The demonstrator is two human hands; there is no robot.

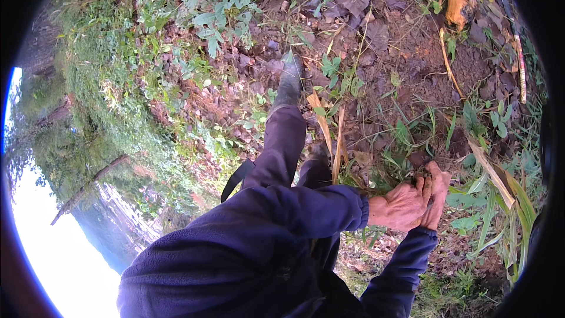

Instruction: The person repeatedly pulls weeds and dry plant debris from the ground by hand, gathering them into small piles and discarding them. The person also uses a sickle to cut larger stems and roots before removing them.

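My left hand (pixel 396 206) and my right hand (pixel 437 198) are pressed together just above the ground, right of my legs. Both have curled fingers, soiled with earth. A small brown thing (pixel 429 204) shows between them; its kind is mostly hidden by the fingers. Beyond the right fingertips is a dark brown patch (pixel 417 159), which could be soil or a root. Green grass blades (pixel 388 172) stand close beside the left hand. Both forearms are in dark blue fleece sleeves (pixel 326 207).
My muddy boot (pixel 289 81) stands on leaf-littered soil. Dry straw-coloured leaves (pixel 339 145) rise beside my legs, and long strap-like leaves (pixel 492 172) lie right of my hands. A thin pole (pixel 521 68) and an orange-yellow chunk (pixel 459 9) lie farther off. A black strap (pixel 236 181) hangs at my side.
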